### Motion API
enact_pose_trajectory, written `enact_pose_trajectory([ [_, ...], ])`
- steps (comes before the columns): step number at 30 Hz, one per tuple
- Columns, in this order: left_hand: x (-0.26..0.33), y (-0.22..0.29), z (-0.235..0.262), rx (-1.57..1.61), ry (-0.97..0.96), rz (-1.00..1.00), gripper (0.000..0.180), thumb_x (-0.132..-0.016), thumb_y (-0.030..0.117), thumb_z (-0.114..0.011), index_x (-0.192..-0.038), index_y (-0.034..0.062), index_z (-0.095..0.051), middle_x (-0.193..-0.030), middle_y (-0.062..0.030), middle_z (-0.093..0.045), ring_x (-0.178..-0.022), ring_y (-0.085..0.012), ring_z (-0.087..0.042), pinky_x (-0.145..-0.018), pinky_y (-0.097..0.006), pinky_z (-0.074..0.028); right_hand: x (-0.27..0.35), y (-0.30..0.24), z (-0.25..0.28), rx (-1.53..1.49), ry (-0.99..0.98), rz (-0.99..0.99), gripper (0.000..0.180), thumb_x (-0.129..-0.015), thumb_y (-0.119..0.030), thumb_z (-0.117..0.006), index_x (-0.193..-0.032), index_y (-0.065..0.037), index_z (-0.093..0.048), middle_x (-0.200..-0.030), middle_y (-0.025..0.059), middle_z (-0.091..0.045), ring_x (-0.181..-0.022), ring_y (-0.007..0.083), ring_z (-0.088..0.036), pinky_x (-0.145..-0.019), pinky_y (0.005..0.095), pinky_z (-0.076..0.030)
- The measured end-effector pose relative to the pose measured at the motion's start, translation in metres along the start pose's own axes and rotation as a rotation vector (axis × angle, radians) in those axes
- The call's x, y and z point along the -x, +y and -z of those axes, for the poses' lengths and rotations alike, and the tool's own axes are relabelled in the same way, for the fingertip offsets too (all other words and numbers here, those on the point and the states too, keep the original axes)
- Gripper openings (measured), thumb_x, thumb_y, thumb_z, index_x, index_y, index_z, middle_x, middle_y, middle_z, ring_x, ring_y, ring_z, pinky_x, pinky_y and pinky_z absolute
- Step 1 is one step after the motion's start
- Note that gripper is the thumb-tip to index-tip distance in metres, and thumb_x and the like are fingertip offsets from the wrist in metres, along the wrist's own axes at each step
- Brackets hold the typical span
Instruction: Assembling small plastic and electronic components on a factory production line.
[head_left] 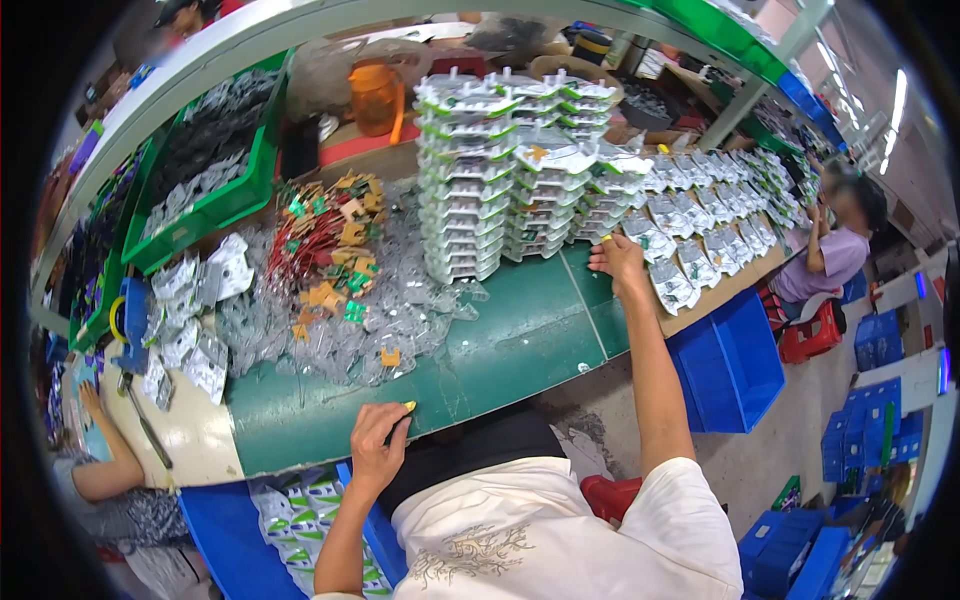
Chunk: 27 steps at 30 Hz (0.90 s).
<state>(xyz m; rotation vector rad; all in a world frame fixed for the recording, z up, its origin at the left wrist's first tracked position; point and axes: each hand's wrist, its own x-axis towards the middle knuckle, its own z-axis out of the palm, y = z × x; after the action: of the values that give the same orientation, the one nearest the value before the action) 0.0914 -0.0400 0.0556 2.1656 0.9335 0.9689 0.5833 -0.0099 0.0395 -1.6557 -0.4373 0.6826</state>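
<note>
Two bare hands at a green worktop point(520, 340), entered left to right.

Left hand point(378, 440): resting on the near edge of the worktop, grip curled and pressed together on the mat edge, nothing pinched that can be seen.

Loose clear blister shells point(330, 320): heaped on the left half of the worktop, with orange and green small parts point(325, 235) scattered over them. Judged feather-light, springy, slippery, apt to crease; best taken by a flat rim.

Stacked packs point(500, 170): several tall columns of filled blister packs toward the far edge, middle of the worktop. Judged light singly, but columns look ready to topple; take from the top, by the edges.

Right hand point(618, 258): arm stretched to the right end of the worktop, grip spread, fingertips on the nearest sealed pack point(672, 285) just beside the foot of the stacks.

Sealed packs in rows point(700, 215): overlapping, along the right far edge. Judged thin, stiff-edged, slick; slide one out, then pinch a corner.

Green bin point(215, 165): far left corner, holding more clear shells.
</note>
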Motion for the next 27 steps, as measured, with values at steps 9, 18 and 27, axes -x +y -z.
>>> enact_pose_trajectory([
  [9,-0.002,-0.009,-0.004,0.053,0.046,-0.022,0.019,-0.08,-0.001,-0.072,-0.099,0.0021,-0.071,-0.094,-0.011,-0.069,-0.086,-0.0306,-0.064,-0.078,-0.04,-0.051,0.14,-0.046,-0.05,0.275,-0.292,0.387,0.024,-0.097,-0.004,-0.057,-0.119,0.001,-0.065,-0.087,0.0061,-0.067,-0.063,0.0076,-0.06,-0.058,0.0209,-0.049],
  [18,0.009,-0.013,-0.003,0.102,0.066,-0.037,0.021,-0.077,0.0,-0.071,-0.097,0.0039,-0.071,-0.095,-0.0097,-0.068,-0.089,-0.0287,-0.064,-0.079,-0.039,-0.051,0.245,-0.056,-0.215,0.399,-0.988,0.839,0.017,-0.081,0.003,-0.07,-0.097,0.0,-0.073,-0.092,0.0094,-0.07,-0.076,0.0163,-0.068,-0.066,0.0271,-0.054],
  [27,0.046,-0.001,0.021,0.271,0.149,0.072,0.015,-0.08,-0.003,-0.074,-0.095,0.0003,-0.072,-0.092,-0.0125,-0.07,-0.084,-0.0277,-0.066,-0.073,-0.036,-0.053,0.28,-0.002,-0.261,0.906,-0.912,1.369,0.012,-0.075,-0.008,-0.071,-0.083,-0.005,-0.063,-0.087,0.0097,-0.059,-0.084,0.0277,-0.059,-0.067,0.0414,-0.048],
])
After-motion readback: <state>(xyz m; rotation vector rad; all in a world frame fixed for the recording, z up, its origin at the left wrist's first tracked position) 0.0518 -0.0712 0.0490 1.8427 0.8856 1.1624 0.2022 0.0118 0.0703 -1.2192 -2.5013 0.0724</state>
